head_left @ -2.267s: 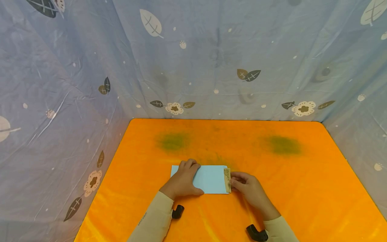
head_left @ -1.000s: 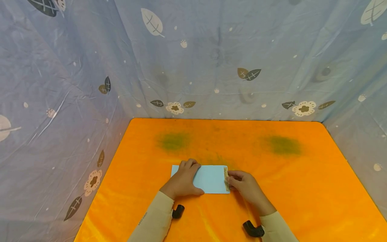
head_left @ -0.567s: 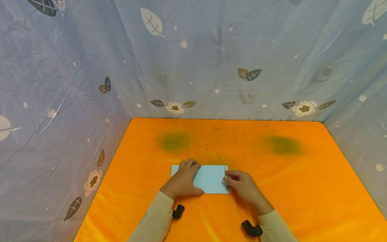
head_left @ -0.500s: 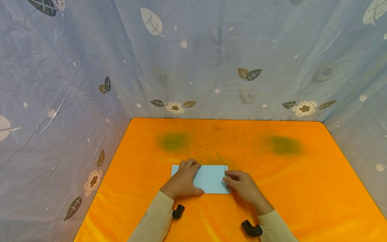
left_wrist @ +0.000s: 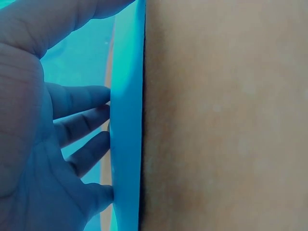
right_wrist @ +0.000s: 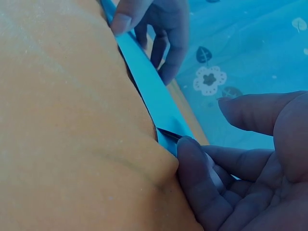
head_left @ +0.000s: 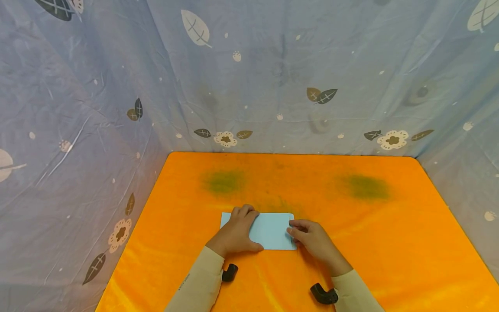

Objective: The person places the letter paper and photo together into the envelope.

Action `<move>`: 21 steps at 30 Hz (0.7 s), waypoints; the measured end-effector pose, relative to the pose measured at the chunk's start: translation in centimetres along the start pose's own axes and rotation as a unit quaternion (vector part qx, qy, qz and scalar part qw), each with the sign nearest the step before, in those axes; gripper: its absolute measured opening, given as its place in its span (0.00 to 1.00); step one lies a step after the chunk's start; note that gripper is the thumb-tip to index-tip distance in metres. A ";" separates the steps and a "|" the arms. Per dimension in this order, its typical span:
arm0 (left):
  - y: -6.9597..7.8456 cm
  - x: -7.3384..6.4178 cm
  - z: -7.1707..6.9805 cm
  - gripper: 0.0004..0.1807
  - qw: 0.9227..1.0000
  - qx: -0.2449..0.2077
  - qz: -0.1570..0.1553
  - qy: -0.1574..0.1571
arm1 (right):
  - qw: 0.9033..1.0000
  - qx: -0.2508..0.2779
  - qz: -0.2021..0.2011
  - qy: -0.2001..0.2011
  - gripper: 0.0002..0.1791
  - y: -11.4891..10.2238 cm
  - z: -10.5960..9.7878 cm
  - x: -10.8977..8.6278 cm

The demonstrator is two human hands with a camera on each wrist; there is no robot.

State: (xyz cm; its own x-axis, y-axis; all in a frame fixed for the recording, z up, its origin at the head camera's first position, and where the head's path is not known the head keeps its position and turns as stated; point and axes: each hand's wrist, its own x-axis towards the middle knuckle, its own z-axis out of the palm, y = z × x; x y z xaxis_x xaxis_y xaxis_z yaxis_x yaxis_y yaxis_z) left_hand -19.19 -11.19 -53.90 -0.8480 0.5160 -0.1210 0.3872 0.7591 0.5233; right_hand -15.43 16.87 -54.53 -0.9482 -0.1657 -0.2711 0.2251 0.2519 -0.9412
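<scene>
Head view shows my left hand point(head_left: 235, 232) lying flat on the left part of a light blue envelope point(head_left: 273, 229), with the fingers nearly straight and pressing it down on the orange desk point(head_left: 370, 242). So this grip is open; it only presses and does not close around anything. My right hand point(head_left: 313, 240) is at the right short edge of the envelope, and its fingers point(head_left: 294, 229) are bent and touch that edge. In the right wrist view, one fingertip point(right_wrist: 190, 149) presses on the corner of the envelope point(right_wrist: 149, 82), while the other fingers are loosely curled above it. I cannot tell if this grip really pinches the edge or only pushes on it. The envelope lies flat near the front middle of the desk, between my two hands. Behind the desk hangs a blue cloth point(head_left: 273, 65) with leaves and flowers.
</scene>
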 end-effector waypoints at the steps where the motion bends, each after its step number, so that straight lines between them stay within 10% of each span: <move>1: 0.0 0.0 0.0 0.54 1.000 0.000 0.001 0.000 | 1.000 0.001 0.000 0.001 0.26 0.0 0.0 0.0; 21: -1.4 -0.2 0.7 0.41 0.999 0.028 0.038 -0.002 | 0.998 0.058 -0.008 -0.007 0.27 0.3 -2.1 -0.7</move>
State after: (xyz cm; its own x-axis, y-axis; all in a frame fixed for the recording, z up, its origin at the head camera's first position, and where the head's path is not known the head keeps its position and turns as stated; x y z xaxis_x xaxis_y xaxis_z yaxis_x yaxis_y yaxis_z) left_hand -19.33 -12.07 -55.20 -0.8140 0.5742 -0.0874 0.4693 0.7390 0.4834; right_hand -15.22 19.07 -54.19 -0.9491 -0.1814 -0.2574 0.2349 0.1364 -0.9624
